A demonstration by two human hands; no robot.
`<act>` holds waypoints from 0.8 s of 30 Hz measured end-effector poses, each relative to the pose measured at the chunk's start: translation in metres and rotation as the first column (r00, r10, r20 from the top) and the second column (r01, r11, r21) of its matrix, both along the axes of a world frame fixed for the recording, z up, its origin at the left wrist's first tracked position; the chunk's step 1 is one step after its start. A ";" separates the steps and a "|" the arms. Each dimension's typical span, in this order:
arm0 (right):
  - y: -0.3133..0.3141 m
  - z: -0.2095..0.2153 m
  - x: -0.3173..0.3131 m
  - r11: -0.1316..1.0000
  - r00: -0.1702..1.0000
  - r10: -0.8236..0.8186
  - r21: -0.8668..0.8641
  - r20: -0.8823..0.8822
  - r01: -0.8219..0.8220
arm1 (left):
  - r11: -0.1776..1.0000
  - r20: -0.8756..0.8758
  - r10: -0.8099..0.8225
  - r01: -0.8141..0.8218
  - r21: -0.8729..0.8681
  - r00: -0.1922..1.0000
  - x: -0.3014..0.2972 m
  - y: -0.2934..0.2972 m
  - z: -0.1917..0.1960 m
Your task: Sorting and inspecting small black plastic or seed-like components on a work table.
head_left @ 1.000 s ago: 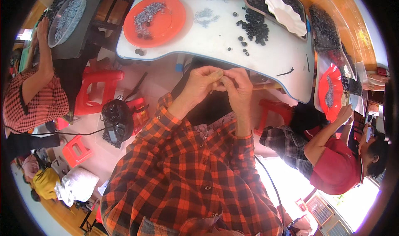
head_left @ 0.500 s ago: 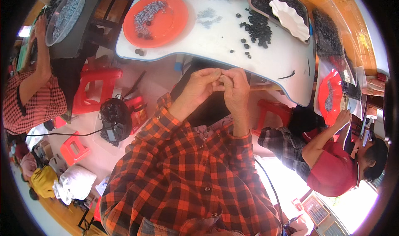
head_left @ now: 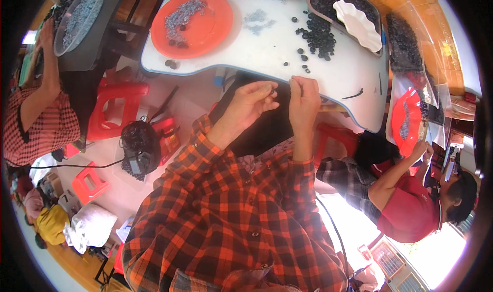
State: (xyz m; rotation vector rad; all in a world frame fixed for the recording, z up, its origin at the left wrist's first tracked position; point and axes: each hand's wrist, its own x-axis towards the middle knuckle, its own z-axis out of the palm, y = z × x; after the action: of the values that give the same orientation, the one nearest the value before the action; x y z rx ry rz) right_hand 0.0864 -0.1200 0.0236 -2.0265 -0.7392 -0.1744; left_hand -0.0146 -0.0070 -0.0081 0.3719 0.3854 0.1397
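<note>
Just off the near edge of the white table, my left hand [head_left: 251, 101] is closed in a pinch. A small dark piece [head_left: 272, 92] shows at its fingertips, probably one of the small round black parts. A short gap to the right, my right hand [head_left: 304, 101] is raised over the table's edge with thumb and fingers pressed together. Whatever it may hold is hidden. A pile of small round black parts [head_left: 319, 39] lies beyond it on the table. Farther left sits an orange-red plate [head_left: 215, 30] with small grey-blue pieces [head_left: 185, 13] and a few dark round ones.
A white wavy dish [head_left: 354, 22] rests on a tray of black parts at the far right. A thin black strip [head_left: 353, 95] lies near the table's right end. Co-workers sit at left and right. A red stool [head_left: 115, 109] and a black fan-like device [head_left: 140, 145] stand left.
My hands have come apart: the right moved right and slightly up, while the left stayed nearly in place with the small dark piece now visible. The right co-worker's hands shifted a little.
</note>
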 end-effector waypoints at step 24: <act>0.026 -0.002 0.022 0.975 0.986 -0.033 -0.211 0.163 0.067 | 1.000 0.032 0.007 -0.006 -0.029 0.999 0.000 0.002 -0.008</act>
State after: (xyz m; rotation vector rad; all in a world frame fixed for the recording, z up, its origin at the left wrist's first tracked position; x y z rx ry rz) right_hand 0.1084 -0.0938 0.0220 -2.2590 -0.8367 -0.2983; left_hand -0.0145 -0.0046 -0.0165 0.3400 0.3571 0.1464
